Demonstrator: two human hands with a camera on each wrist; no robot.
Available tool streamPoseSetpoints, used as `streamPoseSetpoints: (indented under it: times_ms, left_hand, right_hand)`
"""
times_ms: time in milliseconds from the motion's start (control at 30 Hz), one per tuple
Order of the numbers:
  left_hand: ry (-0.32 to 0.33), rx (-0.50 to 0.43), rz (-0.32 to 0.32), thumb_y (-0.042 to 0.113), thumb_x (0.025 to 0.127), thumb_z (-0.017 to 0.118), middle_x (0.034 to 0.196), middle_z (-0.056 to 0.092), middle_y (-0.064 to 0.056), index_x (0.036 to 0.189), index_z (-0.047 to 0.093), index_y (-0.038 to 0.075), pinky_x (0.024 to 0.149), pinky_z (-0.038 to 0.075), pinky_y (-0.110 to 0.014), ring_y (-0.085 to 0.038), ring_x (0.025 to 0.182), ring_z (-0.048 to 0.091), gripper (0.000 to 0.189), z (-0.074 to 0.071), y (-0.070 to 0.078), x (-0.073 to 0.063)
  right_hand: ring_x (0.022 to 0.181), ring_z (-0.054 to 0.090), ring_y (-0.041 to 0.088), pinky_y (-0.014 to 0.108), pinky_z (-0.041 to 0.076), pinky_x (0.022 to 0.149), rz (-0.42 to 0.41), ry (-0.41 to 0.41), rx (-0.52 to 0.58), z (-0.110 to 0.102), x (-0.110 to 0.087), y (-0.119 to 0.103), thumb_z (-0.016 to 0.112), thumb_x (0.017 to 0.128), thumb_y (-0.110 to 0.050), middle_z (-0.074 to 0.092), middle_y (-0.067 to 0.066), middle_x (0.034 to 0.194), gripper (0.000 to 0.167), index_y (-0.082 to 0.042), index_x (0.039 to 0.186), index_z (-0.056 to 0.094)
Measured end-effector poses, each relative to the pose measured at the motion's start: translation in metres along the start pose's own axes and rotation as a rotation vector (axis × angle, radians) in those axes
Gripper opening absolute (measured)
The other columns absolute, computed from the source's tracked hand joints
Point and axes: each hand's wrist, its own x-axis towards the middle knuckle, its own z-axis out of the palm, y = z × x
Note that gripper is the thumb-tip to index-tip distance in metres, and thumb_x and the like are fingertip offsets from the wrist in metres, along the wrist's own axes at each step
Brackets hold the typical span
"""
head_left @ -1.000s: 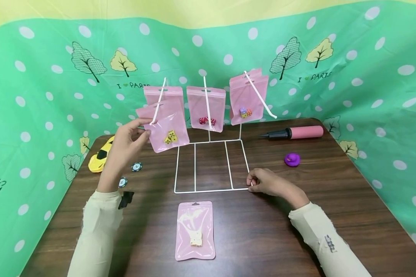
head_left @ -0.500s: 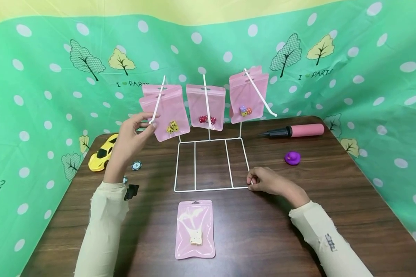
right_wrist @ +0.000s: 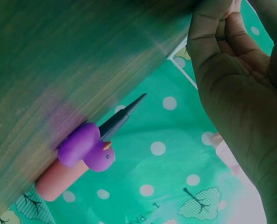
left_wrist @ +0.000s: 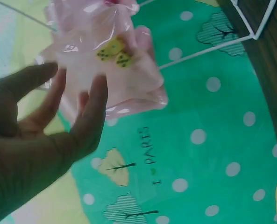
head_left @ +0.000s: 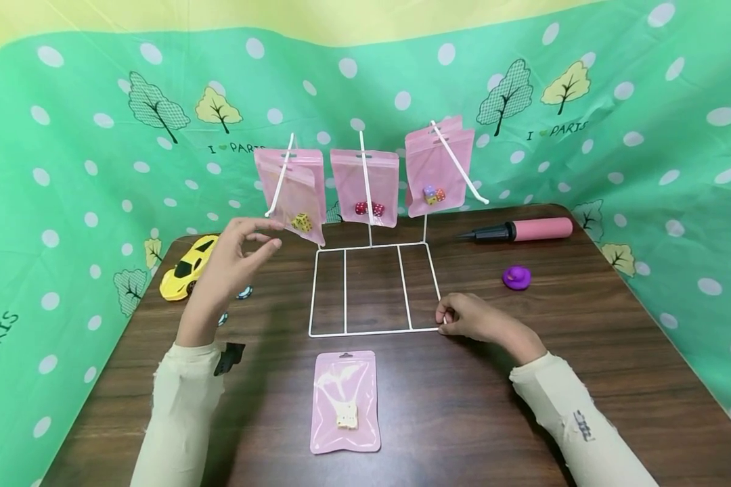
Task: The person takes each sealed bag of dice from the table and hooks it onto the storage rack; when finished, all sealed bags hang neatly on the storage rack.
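My left hand (head_left: 228, 264) stands just off the tip of the left hook, thumb and fingers apart with nothing between them. On that hook hangs a pink zip bag of yellow dice (head_left: 295, 203), turned at an angle, with another pink bag (head_left: 311, 157) behind it. In the left wrist view the yellow dice (left_wrist: 112, 49) show through the film beyond my fingertips. My right hand (head_left: 478, 319) pinches the front right corner of the white wire display rack (head_left: 371, 333). A pink bag with red dice (head_left: 350, 176) hangs on the middle hook, and bags with mixed-colour dice (head_left: 435, 169) on the right one.
A pink bag with whitish dice (head_left: 341, 392) lies flat in front of the rack. At left are a yellow toy car (head_left: 185, 270) and poker chips (head_left: 245, 292). A pink-and-black hand pump (head_left: 533, 230) and purple rubber duck (head_left: 516, 277) are at right.
My left hand slid the yellow-dice bag back along the left hook, then let go and drew slightly away. The bag has swung round. My right hand has stayed on the rack corner.
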Motion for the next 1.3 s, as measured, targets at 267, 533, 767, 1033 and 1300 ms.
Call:
streamPoseSetpoints:
  times_ms: [267,533,767,1033,1300]
  left_hand:
    - [-0.237,-0.035,0.288,-0.009,0.098,0.072,0.136,0.061,-0.013,0.126,0.075,0.006,0.091,0.056,-0.027,-0.024,0.116,0.062,0.032,0.000,0.007,-0.042]
    - [-0.527,-0.072,0.415,-0.004,0.103,0.069,0.134,0.062,-0.001,0.122,0.078,0.022,0.104,0.051,-0.028,-0.021,0.123,0.060,0.033,0.008,0.006,-0.088]
    - [-0.667,-0.142,0.315,0.010,0.108,0.068,0.130,0.062,0.000,0.118,0.078,0.025,0.101,0.054,-0.030,-0.016,0.120,0.060,0.021,0.015,-0.006,-0.120]
    - [-0.702,-0.123,0.087,0.020,0.108,0.069,0.104,0.069,0.007,0.109,0.072,0.020,0.081,0.058,-0.028,-0.006,0.095,0.066,0.003,0.032,-0.023,-0.147]
    - [-0.635,0.043,-0.114,0.029,0.112,0.062,0.076,0.067,0.015,0.096,0.066,0.017,0.063,0.049,-0.027,-0.001,0.070,0.060,0.020,0.053,-0.023,-0.166]
  right_hand:
    - [0.076,0.052,0.012,0.029,0.045,0.071,0.012,-0.006,-0.011,0.001,0.000,0.000,0.082,0.090,-0.002,0.056,-0.001,0.079,0.016,-0.004,0.091,0.066]
    - [0.075,0.052,0.012,0.030,0.045,0.072,0.008,-0.001,-0.025,0.000,0.000,0.000,0.083,0.090,-0.002,0.056,-0.002,0.079,0.017,-0.005,0.091,0.066]
    - [0.076,0.052,0.011,0.031,0.045,0.072,-0.001,0.007,-0.039,0.002,0.002,0.002,0.083,0.090,-0.003,0.056,-0.003,0.079,0.017,-0.007,0.090,0.066]
    - [0.076,0.053,0.012,0.031,0.045,0.073,-0.001,0.007,-0.032,0.002,0.002,0.002,0.084,0.090,-0.004,0.056,-0.003,0.080,0.017,-0.007,0.091,0.066]
    - [0.077,0.053,0.012,0.030,0.045,0.073,-0.018,0.004,-0.022,0.002,0.002,0.002,0.082,0.092,-0.002,0.056,-0.002,0.080,0.016,-0.005,0.091,0.066]
